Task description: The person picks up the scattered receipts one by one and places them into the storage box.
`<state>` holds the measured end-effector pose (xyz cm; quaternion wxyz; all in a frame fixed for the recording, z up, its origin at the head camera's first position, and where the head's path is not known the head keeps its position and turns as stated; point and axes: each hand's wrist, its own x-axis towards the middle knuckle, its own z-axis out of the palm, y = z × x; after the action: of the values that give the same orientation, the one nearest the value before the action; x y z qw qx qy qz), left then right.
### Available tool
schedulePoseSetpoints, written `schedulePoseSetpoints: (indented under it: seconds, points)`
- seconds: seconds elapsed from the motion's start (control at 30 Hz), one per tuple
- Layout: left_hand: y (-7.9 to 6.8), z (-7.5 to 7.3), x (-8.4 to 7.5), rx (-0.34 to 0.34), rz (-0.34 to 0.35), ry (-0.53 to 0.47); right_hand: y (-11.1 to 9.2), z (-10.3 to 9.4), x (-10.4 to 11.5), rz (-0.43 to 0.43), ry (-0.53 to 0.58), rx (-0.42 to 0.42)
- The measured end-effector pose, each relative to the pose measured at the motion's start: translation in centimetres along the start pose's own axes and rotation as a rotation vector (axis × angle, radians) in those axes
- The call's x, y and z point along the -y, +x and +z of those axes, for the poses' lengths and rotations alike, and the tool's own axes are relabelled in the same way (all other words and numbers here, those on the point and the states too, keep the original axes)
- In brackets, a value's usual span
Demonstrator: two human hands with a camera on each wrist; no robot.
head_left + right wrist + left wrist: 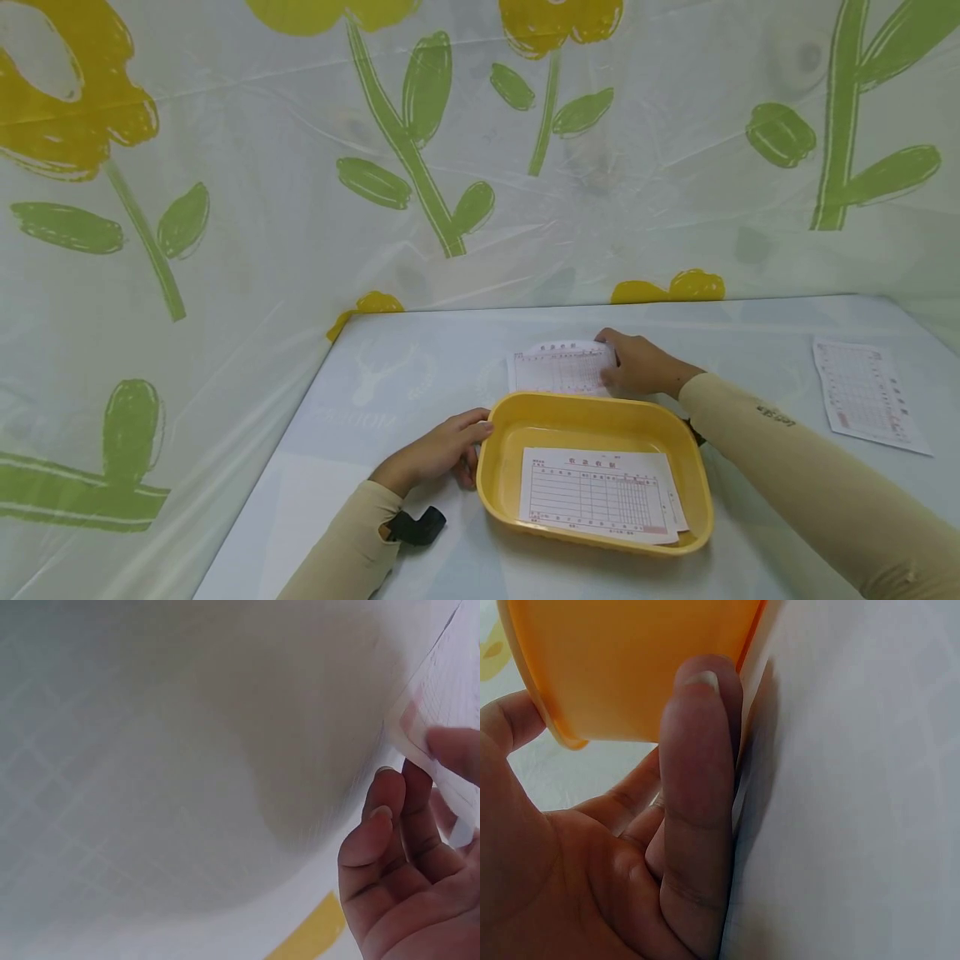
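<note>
Behind the yellow tray (577, 429), a ruled white form (562, 372) curves

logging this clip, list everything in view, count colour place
table: one, pale blue, foreground
tray: one, yellow, on table
tray slips: at least two, white, inside tray
held slip: at least one, white, beyond tray
right slip: one, white, table's right side
curtain: one, white, yellow and green, behind table
wrist gear: two, black, either side of tray
sleeves: two, beige, lower left and right
left hand: one, bare, tray's left rim
right hand: one, bare, pinching held slip
</note>
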<state>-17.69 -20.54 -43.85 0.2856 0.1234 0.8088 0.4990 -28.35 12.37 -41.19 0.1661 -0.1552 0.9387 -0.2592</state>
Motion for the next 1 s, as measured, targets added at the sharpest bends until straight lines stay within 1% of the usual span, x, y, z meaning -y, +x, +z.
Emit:
schedulePoseSetpoints:
  seconds: [0.1,0.2,0.43,0.7,1.0]
  points:
    - [0.0,0.0,0.0,0.0,-0.001,0.002,0.0,-0.1,-0.3,0.015,-0.014,-0.022]
    - [0.1,0.0,0.0,-0.002,-0.002,0.002,-0.1,-0.2,-0.5,0.009,-0.032,-0.044]
    - [0.1,0.0,0.1,-0.004,0.002,0.002,-0.3,-0.3,-0.8,0.005,-0.023,-0.074]
    - [0.0,0.0,-0.2,-0.016,-0.014,0.018,-0.6,-0.4,-1.1,-0.005,-0.039,-0.142]
    - [0.0,0.0,-0.1,-0.01,-0.01,0.014,-0.8,-0.6,-1.7,-0.008,-0.044,-0.154]
